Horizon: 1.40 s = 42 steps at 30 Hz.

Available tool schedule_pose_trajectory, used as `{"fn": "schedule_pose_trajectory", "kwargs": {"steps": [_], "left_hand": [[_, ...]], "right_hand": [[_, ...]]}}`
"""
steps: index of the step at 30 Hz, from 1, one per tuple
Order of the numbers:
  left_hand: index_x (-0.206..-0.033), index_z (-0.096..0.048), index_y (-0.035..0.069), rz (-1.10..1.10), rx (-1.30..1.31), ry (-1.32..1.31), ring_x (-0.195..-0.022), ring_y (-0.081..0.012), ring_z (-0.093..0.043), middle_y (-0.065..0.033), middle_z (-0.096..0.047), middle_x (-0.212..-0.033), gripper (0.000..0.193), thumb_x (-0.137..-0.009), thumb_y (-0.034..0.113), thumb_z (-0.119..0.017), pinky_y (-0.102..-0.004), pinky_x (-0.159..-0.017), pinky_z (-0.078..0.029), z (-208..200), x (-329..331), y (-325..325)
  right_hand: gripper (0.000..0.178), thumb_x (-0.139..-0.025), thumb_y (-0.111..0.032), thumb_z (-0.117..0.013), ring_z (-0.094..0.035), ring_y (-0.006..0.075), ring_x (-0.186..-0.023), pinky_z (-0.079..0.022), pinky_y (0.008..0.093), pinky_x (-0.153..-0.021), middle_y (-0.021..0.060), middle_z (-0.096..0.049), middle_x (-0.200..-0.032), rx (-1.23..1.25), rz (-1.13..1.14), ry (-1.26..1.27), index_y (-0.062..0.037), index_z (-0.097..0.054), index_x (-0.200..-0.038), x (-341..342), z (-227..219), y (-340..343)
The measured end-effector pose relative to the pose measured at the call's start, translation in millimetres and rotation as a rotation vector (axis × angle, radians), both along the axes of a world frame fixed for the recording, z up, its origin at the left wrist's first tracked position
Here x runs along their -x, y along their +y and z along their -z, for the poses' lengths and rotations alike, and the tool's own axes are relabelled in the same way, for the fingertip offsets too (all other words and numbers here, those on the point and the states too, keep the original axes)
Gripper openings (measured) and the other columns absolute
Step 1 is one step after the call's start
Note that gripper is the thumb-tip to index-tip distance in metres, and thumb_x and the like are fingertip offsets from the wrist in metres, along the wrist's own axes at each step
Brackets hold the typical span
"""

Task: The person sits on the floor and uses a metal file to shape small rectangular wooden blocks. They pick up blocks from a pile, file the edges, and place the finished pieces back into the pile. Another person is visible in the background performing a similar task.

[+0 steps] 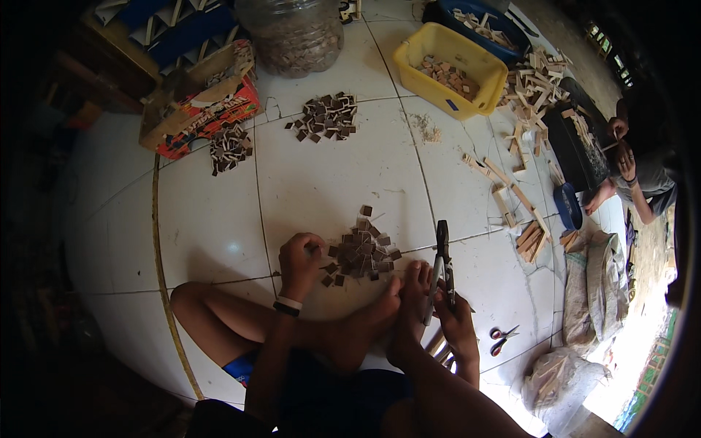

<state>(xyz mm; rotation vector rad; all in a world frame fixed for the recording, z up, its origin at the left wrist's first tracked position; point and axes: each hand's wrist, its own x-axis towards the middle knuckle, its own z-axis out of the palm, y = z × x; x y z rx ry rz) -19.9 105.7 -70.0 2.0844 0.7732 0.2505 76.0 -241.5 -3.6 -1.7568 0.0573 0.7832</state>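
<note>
My right hand is closed round the handles of a pliers-like hand tool with a dark head pointing away from me. The tool stands beside my bare foot. My left hand hovers just left of a loose pile of small square brown tiles. Its fingers are curled together; anything between them is too small or hidden to make out. A dark band sits on my left wrist. Right of my right hand lies a pair of scissors with red-and-black handles.
Farther off are two more tile heaps, a red cardboard box, a clear plastic jar and a yellow tub. Wood strips lie scattered at right. Another person's hands work beside a black case. Sacks lie nearer.
</note>
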Motion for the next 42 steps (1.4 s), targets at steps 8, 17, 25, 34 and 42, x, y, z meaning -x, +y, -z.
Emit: {"fn": "schedule_pose_trajectory", "kwargs": {"steps": [8,17,25,34,42], "left_hand": [[-0.096,-0.073,0.005,0.035,-0.462,0.079,-0.098,-0.0309,-0.073,-0.0124,-0.073,-0.100,0.022,-0.076,-0.002,-0.079,-0.0369,-0.089,-0.057,-15,0,0],[-0.101,-0.067,0.002,0.015,0.060,-0.104,-0.086,-0.0219,-0.076,-0.0103,-0.075,-0.093,0.016,-0.089,0.000,-0.076,-0.0338,-0.083,-0.058,-43,-26,24],[-0.128,-0.065,-0.006,0.031,0.651,-0.426,-0.105,-0.0182,-0.075,-0.0152,-0.076,-0.111,0.030,-0.101,0.007,-0.071,-0.0292,-0.095,-0.059,-115,-70,-28],[-0.119,-0.071,-0.007,-0.053,0.808,-0.427,-0.098,-0.0111,-0.071,-0.0091,-0.077,-0.107,0.027,-0.100,0.013,-0.075,-0.0259,-0.090,-0.056,-136,-84,-57],[-0.115,-0.074,-0.007,-0.023,0.748,-0.431,-0.087,-0.0087,-0.070,-0.0072,-0.077,-0.096,0.027,-0.100,0.015,-0.077,-0.0252,-0.082,-0.057,-140,-83,-61]], "right_hand": [[0.046,-0.106,-0.019,-0.064,-0.069,0.0210,-0.117,-0.051,0.0347,-0.105,0.0179,-0.076,-0.124,-0.011,-0.128,-0.080,0.0060,-0.058,-0.145,-1,-5,20],[0.055,-0.105,-0.016,-0.063,-0.056,0.0376,-0.143,-0.043,0.0419,-0.117,0.0320,-0.063,-0.143,0.111,-0.191,-0.208,0.0081,-0.048,-0.152,4,-15,35],[0.059,-0.102,-0.012,-0.065,-0.064,0.0377,-0.128,-0.046,0.0415,-0.110,0.0257,-0.068,-0.134,0.071,-0.304,-0.353,0.0022,-0.046,-0.157,3,-31,49],[0.060,-0.108,-0.010,-0.061,-0.070,0.0280,-0.120,-0.054,0.0380,-0.103,0.0208,-0.070,-0.132,0.097,-0.378,-0.563,-0.0002,-0.038,-0.162,2,-35,55],[0.060,-0.107,-0.006,-0.061,-0.069,0.0281,-0.120,-0.053,0.0378,-0.103,0.0208,-0.068,-0.135,0.080,-0.389,-0.626,-0.0013,-0.039,-0.162,4,-37,57]]}}
